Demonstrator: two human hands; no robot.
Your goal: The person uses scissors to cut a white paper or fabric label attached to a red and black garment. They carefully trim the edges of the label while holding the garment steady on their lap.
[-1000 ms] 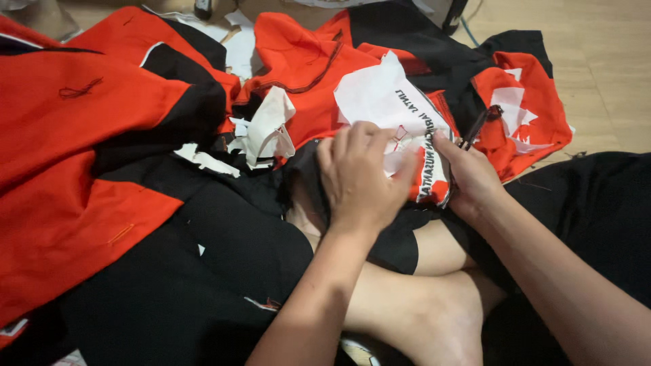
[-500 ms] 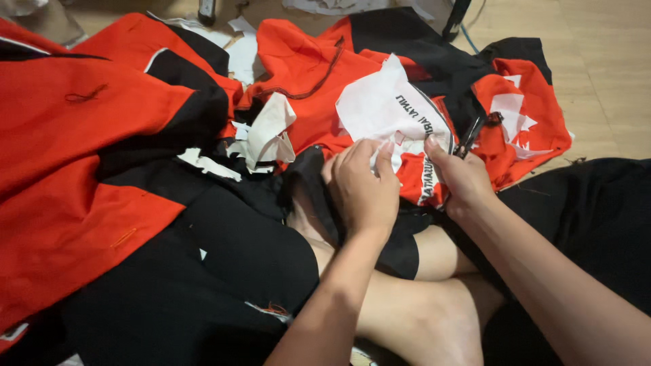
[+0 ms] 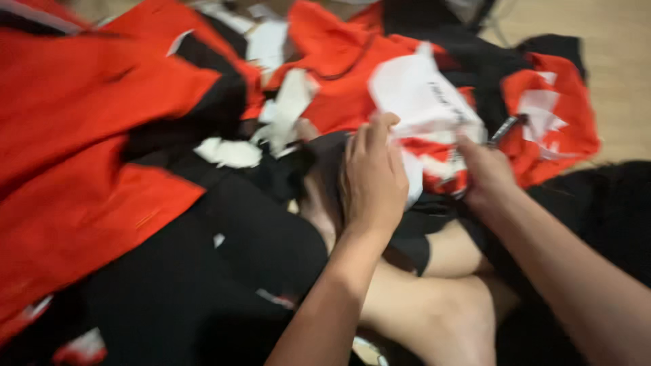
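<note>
L hand [image 3: 371, 181] curled, fingers pinching the white backing sheet [image 3: 415, 95]; R hand [image 3: 485, 171] closed on a dark thin tool [image 3: 506, 128] (blurry, kind unclear). Sheet partly lifted off the red garment [image 3: 434, 146] on the lap, lower part not yet off. White scraps [image 3: 230, 152] lie left, on the red-black pile [image 3: 102, 135].

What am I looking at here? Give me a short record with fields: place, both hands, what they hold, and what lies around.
place: wooden floor, person seated with bare legs folded
left hand: fingers curled on the white backing sheet
right hand: pinching the same sheet's lower edge, with a dark slim tool in its grip
sheet: lies on a red and black garment on the lap
around: red and black garment pile, torn white scraps
sharpness: blurred, so small details are unclear
</note>
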